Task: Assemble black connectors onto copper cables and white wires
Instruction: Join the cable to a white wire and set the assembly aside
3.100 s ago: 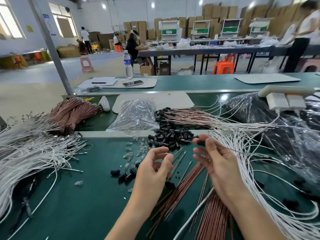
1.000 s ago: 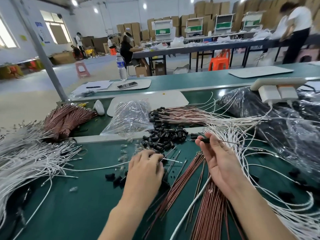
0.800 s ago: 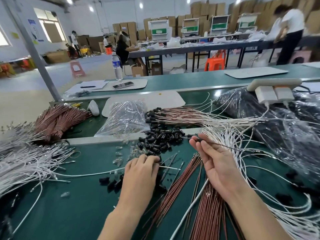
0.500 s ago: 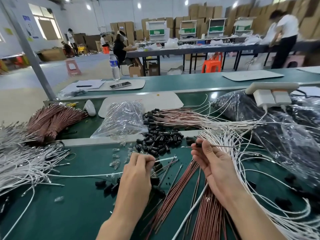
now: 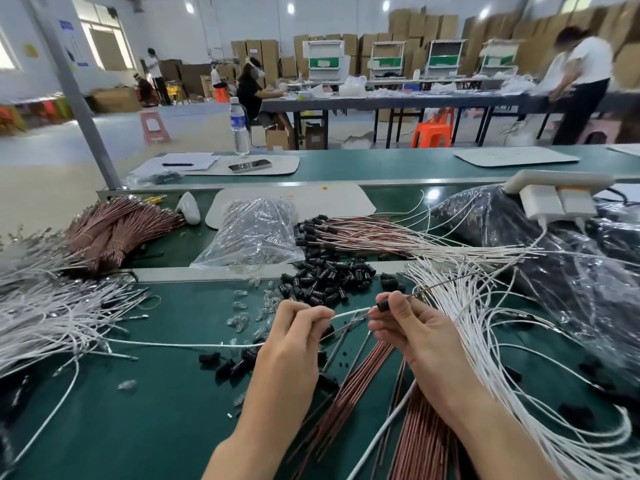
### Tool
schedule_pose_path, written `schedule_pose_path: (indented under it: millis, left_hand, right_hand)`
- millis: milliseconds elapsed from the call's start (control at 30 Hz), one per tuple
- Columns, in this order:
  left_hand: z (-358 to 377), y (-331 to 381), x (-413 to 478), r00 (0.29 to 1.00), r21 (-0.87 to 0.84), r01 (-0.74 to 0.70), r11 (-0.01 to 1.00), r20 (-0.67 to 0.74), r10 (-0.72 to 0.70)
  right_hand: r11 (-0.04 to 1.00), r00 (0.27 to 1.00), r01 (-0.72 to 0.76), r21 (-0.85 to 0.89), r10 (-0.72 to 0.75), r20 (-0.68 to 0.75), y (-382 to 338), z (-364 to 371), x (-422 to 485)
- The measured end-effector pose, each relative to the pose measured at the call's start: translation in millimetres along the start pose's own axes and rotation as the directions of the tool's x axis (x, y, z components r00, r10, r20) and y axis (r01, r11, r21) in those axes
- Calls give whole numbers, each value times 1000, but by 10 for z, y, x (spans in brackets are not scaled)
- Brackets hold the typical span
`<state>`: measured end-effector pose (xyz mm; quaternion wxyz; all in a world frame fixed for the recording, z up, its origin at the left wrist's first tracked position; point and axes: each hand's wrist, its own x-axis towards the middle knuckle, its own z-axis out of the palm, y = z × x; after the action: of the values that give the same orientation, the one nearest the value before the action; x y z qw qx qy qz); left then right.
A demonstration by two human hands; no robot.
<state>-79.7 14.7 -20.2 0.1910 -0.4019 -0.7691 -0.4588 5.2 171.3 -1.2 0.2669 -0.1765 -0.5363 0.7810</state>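
Workbench covered in a green mat fills the lower view, with a crumpled black plastic bag heaped at its right edge. A broad heap of white wires spreads across the left side, and a second fan of white wires lies to the right of the hands. Straight copper cables lie on the mat beneath both wrists, and a tied bundle of copper cables sits at the far left. A clear plastic bag rests on the rear part of the bench, beside a row of cables already fitted with connectors. In front of these lies a pile of black connectors. The left hand pinches one white wire close to its end, the rest of it trailing leftwards over the mat. The right hand pinches a single black connector between thumb and forefinger, a thin dark cable running from it up to the right. The wire's tip points at the connector, just beside it; whether it has entered cannot be told. A few loose connectors lie near the left wrist.
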Motion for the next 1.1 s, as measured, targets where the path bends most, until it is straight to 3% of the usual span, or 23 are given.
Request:
schedule_pose_path:
  millis: [433, 700, 1100]
  left_hand:
    - [-2, -13, -26, 998, -27, -58, 998, -26, 57]
    - [21, -41, -35, 998, -19, -43, 999, -39, 42]
    - [4, 9, -61, 995, -42, -103, 994, -1, 103]
  right_hand:
    - [999, 999, -48, 22, 48, -2, 44, -20, 31]
    - [991, 992, -99, 92, 91, 92, 70, 11, 26]
    - [989, 992, -117, 87, 112, 62, 90, -9, 50]
